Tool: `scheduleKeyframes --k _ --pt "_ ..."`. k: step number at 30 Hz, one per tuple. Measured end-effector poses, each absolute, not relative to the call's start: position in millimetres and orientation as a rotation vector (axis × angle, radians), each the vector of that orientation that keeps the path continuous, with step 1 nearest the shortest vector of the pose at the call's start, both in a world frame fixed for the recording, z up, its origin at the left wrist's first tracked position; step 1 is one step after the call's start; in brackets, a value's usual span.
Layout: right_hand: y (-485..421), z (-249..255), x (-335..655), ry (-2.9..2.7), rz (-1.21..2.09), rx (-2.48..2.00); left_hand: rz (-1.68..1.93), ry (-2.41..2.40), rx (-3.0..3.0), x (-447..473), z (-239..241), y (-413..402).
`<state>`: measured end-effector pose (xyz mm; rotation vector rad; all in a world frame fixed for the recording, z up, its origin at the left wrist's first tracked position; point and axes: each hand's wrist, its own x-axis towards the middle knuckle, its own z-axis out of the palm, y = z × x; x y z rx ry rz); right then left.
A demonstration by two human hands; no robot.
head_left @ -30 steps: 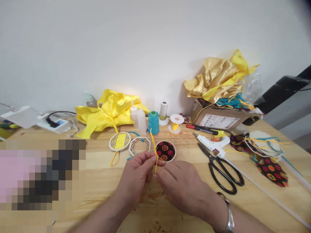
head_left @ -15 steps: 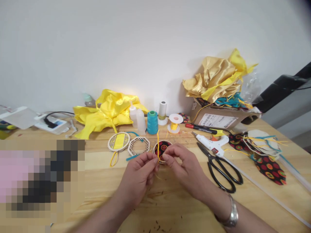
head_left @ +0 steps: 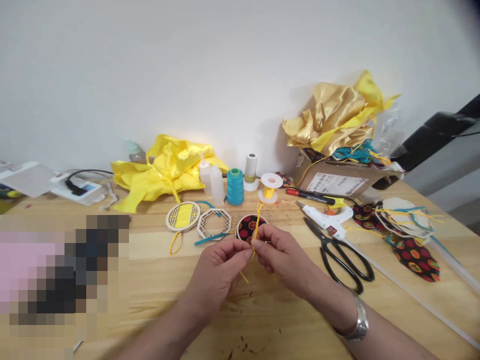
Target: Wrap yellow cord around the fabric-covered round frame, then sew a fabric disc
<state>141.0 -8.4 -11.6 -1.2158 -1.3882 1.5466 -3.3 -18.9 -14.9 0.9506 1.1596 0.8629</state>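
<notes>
One yellow cord [head_left: 257, 226] in left fingers [head_left: 243, 256] and right fingers [head_left: 263, 249]

In front of the patterned disc [head_left: 246, 231], my left hand [head_left: 221, 262] and right hand [head_left: 283, 252] are hiding part of the yellow cord [head_left: 257, 226].

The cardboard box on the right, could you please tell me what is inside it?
The cardboard box shows teal cords at its opening, under gold fabric and yellow fabric; anything deeper is covered.

Cord [head_left: 257, 226] — over tbl [head_left: 157, 285], L of scissors [head_left: 327, 242].
</notes>
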Motion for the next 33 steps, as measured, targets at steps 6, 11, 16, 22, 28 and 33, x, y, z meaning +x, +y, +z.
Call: scheduleKeyframes --k 6,11,16,22,28,33 --pt "-5.8 -10.2 145.1 -1.482 1.424 -1.269 0.857 1.111 0.912 -4.4 -18.6 -19.0" --pt "-4.2 -9.1 145.0 -1.471 1.41 -1.275 0.83 1.115 0.99 -5.5 -19.9 -20.1" --pt "-4.2 -7.0 144.7 -1.45 1.448 -1.273 0.823 1.147 1.05 -6.3 -19.9 -19.9" --pt "-2.1 -3.2 148.7 -1.448 1.653 -1.25 0.858 1.148 1.012 -5.2 -17.2 -18.9" --pt "-0.5 -0.5 149.8 -1.619 1.463 -1.324 0.862 1.154 1.021 -6.3 -19.6 -19.7" --pt "-0.8 -2.3 150.3 -1.7 1.343 -1.34 0.829 1.171 1.057 -6.8 -18.1 -19.4"
